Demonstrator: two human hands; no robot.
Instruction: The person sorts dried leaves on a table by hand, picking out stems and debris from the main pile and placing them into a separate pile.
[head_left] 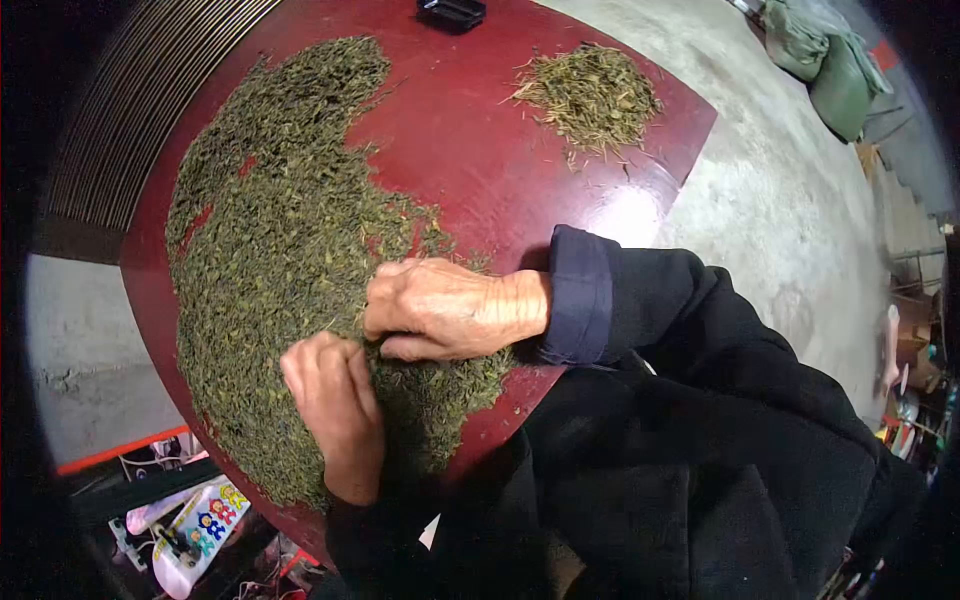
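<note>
A wide layer of dried green leaves, looking like tea leaves (pixel 270 230), covers much of the red tabletop (pixel 440 110). My left hand (pixel 335 395) rests low over the leaves, with its fingers curled down and close together. Just above and to the right of it is my right hand (pixel 440 308), its fingers bent inward and thumb drawn in near them. Both sets of fingertips point into the leaves and lie close to each other. Whatever the fingertips grip is hidden beneath the hands.
A smaller heap of yellowish stalks and leaves (pixel 590 98) lies at the table's far right. A black plastic tray (pixel 452 14) sits at the far edge. Green sacks (pixel 838 85) stand on the concrete floor (pixel 770 220). A skateboard (pixel 200 540) is below left.
</note>
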